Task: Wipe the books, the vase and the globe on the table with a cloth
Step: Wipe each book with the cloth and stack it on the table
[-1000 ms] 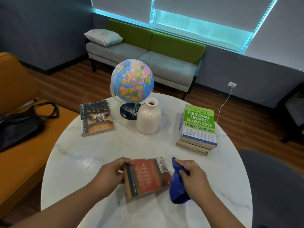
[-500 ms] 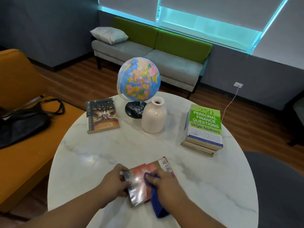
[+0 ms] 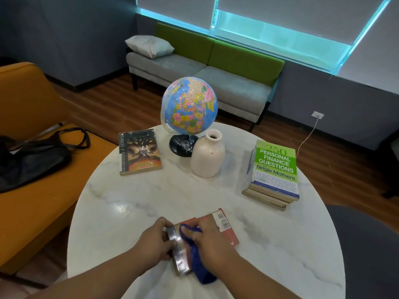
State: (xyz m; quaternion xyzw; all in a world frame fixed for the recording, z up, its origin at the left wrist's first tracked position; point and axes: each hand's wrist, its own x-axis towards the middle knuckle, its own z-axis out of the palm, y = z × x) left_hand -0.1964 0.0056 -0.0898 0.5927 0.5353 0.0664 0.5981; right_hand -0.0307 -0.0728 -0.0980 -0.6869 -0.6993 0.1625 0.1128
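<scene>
At front of round white marble table (image 3: 151, 201): red paperback book (image 3: 228, 234) lies flat, left hand (image 3: 154, 242) gripping its left edge, right hand (image 3: 212, 240) clutching blue cloth (image 3: 199, 264) pressed on its cover. Colourful globe (image 3: 190, 105), cream ceramic vase (image 3: 207, 158), green-topped book stack (image 3: 274, 169) behind.

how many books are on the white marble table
5: red paperback book nearest; dark owl-cover book left; green finance book right, atop two lower books; more may hide.
</scene>
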